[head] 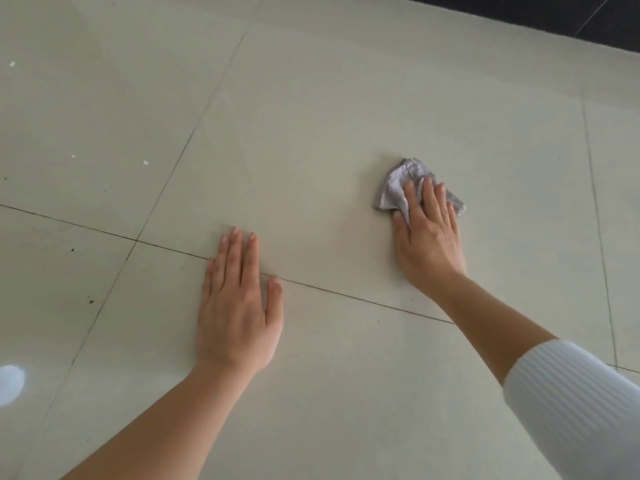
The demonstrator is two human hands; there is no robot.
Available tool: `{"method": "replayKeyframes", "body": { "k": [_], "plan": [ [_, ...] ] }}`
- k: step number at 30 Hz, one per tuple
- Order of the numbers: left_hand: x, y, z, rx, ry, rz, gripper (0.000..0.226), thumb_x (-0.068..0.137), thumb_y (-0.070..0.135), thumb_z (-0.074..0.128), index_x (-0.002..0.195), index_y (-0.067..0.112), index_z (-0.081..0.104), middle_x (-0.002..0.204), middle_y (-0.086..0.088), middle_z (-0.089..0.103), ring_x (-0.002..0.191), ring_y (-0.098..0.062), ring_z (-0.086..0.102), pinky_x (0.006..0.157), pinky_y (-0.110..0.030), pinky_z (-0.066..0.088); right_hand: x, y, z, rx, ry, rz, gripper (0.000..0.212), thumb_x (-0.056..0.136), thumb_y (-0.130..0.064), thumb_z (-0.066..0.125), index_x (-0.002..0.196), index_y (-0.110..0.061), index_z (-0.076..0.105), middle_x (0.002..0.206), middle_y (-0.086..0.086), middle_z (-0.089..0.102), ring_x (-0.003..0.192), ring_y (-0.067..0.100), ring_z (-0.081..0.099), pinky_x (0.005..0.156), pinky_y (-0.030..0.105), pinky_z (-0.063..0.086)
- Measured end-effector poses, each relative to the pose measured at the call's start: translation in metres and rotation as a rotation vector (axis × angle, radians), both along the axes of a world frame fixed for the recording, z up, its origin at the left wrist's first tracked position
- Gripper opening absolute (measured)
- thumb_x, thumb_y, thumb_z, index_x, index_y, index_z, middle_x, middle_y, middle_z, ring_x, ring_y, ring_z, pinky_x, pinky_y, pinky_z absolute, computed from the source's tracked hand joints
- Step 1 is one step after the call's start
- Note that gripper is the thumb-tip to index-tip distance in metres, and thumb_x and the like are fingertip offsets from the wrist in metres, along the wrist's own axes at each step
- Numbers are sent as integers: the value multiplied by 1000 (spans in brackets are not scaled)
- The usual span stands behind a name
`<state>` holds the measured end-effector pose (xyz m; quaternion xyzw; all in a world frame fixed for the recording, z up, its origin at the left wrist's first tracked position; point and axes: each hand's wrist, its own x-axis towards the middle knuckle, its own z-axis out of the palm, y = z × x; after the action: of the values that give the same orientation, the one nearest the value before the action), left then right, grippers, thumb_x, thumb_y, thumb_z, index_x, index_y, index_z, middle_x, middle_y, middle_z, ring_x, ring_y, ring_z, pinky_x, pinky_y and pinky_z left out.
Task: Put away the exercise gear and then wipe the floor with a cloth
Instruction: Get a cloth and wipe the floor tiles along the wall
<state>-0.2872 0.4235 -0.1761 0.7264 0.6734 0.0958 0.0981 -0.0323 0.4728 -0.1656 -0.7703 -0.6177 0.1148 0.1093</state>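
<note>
A crumpled grey cloth lies on the pale tiled floor, right of centre. My right hand presses flat on the cloth's near part, fingers spread over it and thumb at its left edge. My left hand rests palm down on the bare tiles to the left, straddling a grout line, fingers together and holding nothing. No exercise gear is in view.
Small white flecks and dark specks dot the tiles at the left. A bright light reflection shows at the lower left edge. A dark floor area begins at the top right.
</note>
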Motion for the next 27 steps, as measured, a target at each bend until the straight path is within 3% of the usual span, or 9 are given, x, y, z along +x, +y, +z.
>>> {"method": "replayKeyframes", "body": {
  "k": [5,7,11,16,18,20,24,27],
  "plan": [
    [0,1,1,-12,-5,-1,66,94,42,22,151,10,21,160,-8,13,148,-18,8,119,-40,14,15,85,4,-46,33,-171,52,103,-32,20,152,-14,18,160,7,7,147,28,-2,119,39,1],
    [0,1,1,-13,-8,-1,65,94,41,23,151,9,22,160,-8,13,148,-18,8,119,-41,15,5,103,4,-45,50,-102,51,103,-29,23,152,-14,20,160,7,8,147,29,0,118,39,2],
    [0,1,3,-22,-20,6,65,93,39,27,150,8,25,159,-10,16,148,-21,12,119,-42,17,-42,46,3,14,145,372,49,102,-28,33,150,-20,25,159,3,14,147,21,4,117,32,-1],
    [1,0,6,-49,-24,13,64,94,37,27,149,6,26,159,-11,16,148,-22,12,119,-43,16,-32,-29,13,-94,-1,868,50,101,-30,28,149,-14,31,157,2,21,146,17,13,120,36,9],
    [1,0,7,-59,-22,16,64,94,38,26,150,7,24,159,-11,15,148,-22,11,119,-42,15,-11,3,10,-48,-54,794,50,99,-27,32,145,-10,37,153,5,32,143,20,25,117,40,19],
    [2,0,7,-64,-20,15,64,94,38,26,150,8,23,159,-11,15,148,-22,11,119,-40,12,7,53,3,-2,-132,548,52,97,-28,31,143,-6,38,150,12,37,139,28,32,113,47,24],
    [3,1,7,-62,-29,21,63,94,37,26,150,8,23,159,-10,15,148,-21,11,118,-37,9,0,152,9,-121,-68,-77,51,101,-32,21,151,-21,20,160,3,10,147,26,3,116,46,2],
    [4,1,7,-60,-42,27,63,93,36,29,150,8,24,159,-10,16,147,-21,12,118,-37,9,-51,194,13,-173,42,-136,49,102,-34,20,151,-31,18,161,0,2,147,25,-7,116,47,-7]
  ]
}}
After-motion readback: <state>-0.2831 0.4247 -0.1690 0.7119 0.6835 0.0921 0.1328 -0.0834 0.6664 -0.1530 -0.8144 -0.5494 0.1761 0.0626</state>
